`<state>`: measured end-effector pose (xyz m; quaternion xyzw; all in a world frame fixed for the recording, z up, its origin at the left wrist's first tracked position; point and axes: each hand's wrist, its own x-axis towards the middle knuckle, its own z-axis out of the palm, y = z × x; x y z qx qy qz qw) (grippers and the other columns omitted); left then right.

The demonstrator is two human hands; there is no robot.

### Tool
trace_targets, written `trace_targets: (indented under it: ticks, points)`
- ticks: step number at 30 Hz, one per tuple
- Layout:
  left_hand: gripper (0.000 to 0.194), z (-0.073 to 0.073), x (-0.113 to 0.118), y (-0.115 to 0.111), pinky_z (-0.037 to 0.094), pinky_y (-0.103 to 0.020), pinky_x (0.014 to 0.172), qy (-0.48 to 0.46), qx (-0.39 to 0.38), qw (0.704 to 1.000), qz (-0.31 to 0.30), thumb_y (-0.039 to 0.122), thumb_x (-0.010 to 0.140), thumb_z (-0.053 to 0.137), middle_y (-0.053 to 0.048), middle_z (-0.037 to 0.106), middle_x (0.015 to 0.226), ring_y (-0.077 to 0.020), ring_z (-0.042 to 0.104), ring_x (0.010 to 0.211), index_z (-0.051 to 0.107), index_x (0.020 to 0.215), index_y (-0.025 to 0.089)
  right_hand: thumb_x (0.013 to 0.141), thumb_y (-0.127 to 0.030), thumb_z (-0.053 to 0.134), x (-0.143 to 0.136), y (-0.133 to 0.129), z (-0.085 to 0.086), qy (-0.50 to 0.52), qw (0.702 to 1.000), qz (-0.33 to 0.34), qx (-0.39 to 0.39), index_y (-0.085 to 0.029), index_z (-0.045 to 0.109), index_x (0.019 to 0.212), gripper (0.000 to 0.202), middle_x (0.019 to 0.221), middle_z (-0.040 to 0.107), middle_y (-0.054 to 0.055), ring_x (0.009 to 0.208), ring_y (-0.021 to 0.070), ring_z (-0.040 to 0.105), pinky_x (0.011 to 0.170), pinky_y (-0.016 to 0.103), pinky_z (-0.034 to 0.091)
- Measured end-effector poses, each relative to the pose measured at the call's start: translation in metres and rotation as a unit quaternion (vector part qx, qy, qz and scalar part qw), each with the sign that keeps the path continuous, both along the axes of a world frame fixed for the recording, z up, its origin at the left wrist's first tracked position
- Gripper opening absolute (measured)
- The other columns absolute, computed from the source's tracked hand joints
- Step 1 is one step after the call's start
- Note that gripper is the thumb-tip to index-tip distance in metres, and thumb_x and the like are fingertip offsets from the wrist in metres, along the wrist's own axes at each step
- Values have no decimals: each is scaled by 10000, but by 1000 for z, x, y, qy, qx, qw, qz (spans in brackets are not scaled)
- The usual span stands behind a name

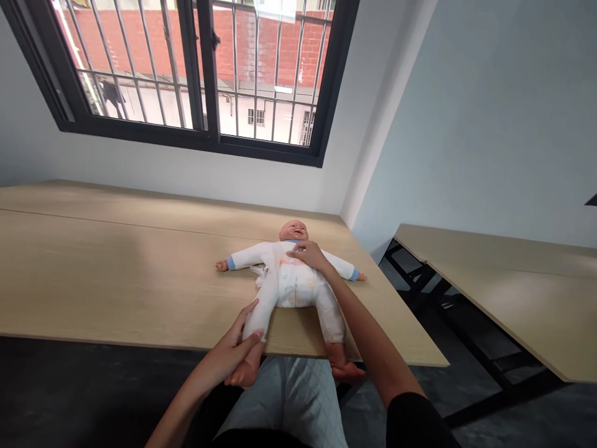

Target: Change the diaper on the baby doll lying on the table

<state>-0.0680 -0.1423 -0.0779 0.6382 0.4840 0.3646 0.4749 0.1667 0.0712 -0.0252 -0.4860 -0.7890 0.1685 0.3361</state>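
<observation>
A baby doll lies on its back on the wooden table, arms spread and feet hanging over the front edge. It wears a white top with blue cuffs, white leggings and a patterned diaper. My left hand is wrapped around the doll's lower leg on the left side, near the legging's hem. My right hand rests on the doll's chest, its fingers bent over the top; what is under the fingertips is partly hidden. A loose white tie or bunched cloth shows at the doll's side.
A second wooden table with a black metal frame stands to the right, past a gap. A barred window is in the wall behind the table. My legs are close against the front edge.
</observation>
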Motion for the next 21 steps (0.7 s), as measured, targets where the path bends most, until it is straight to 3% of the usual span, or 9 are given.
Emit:
trace_targets:
  ticks: [2, 4, 6, 8, 11, 13, 15, 18, 21]
  points:
    - [709, 2, 0, -4, 369, -424, 1130, 50, 23, 998, 16, 502, 868, 464, -137, 426, 1504, -279, 463, 1351, 300, 1480, 187, 742, -450, 745, 3, 1, -7, 11, 999, -38, -16, -167, 695, 685, 293, 603, 596, -13, 649, 154, 557, 614, 230, 377]
    - [620, 11, 2, -9, 494, -475, 983, 152, 47, 984, 75, 492, 902, 422, -163, 547, 1342, -313, 611, 1154, 395, 1436, 179, 732, -418, 754, 5, 0, -10, 12, 998, -67, -12, -173, 695, 706, 253, 635, 618, -10, 649, 151, 563, 607, 227, 365]
    - [521, 26, 8, -14, 545, -500, 849, 256, 103, 949, 153, 468, 941, 382, -161, 592, 1181, -330, 652, 1019, 509, 1348, 170, 733, -387, 753, 6, -4, -12, 12, 996, -92, -6, -180, 695, 723, 215, 665, 635, -3, 671, 158, 577, 608, 229, 357]
    - [447, 42, 18, -14, 539, -501, 871, 300, 217, 912, 175, 431, 967, 384, -152, 597, 1140, -332, 621, 1074, 575, 1270, 163, 747, -385, 744, 6, -8, -14, 14, 993, -120, -4, -188, 692, 739, 204, 681, 645, 0, 684, 164, 587, 596, 232, 343]
    - [382, 60, 44, 4, 428, -508, 1070, 303, 390, 868, 44, 379, 973, 460, -126, 611, 1237, -301, 526, 1253, 575, 1280, 182, 786, -415, 722, 6, -16, -16, 20, 988, -155, -8, -193, 683, 765, 226, 698, 659, 1, 693, 165, 599, 592, 236, 340]
    - [389, 63, 62, 28, 316, -548, 1154, 311, 441, 840, -52, 360, 964, 506, -107, 583, 1343, -298, 446, 1351, 552, 1318, 205, 812, -424, 705, 7, -20, -17, 24, 985, -168, -13, -193, 675, 780, 235, 711, 668, 3, 696, 163, 602, 598, 236, 347]
    - [401, 59, 77, 57, 271, -533, 1183, 320, 449, 829, -96, 341, 973, 498, -112, 505, 1451, -283, 389, 1404, 532, 1351, 211, 832, -440, 690, 10, -24, -19, 26, 983, -182, -22, -196, 669, 794, 249, 713, 667, 3, 682, 161, 598, 593, 236, 345]
    - [427, 46, 86, 99, 249, -545, 1182, 331, 417, 842, -87, 358, 998, 430, -133, 455, 1498, -284, 341, 1436, 509, 1385, 195, 863, -492, 659, 17, -28, -23, 18, 977, -210, -23, -198, 658, 811, 298, 705, 658, 2, 680, 165, 593, 584, 237, 330]
    - [478, 32, 77, 128, 253, -545, 1172, 324, 340, 881, -62, 404, 1020, 332, -133, 445, 1508, -272, 318, 1452, 463, 1430, 195, 916, -473, 609, 25, -31, -26, -20, 972, -235, -7, -197, 648, 830, 292, 762, 670, 14, 734, 172, 594, 584, 240, 299]
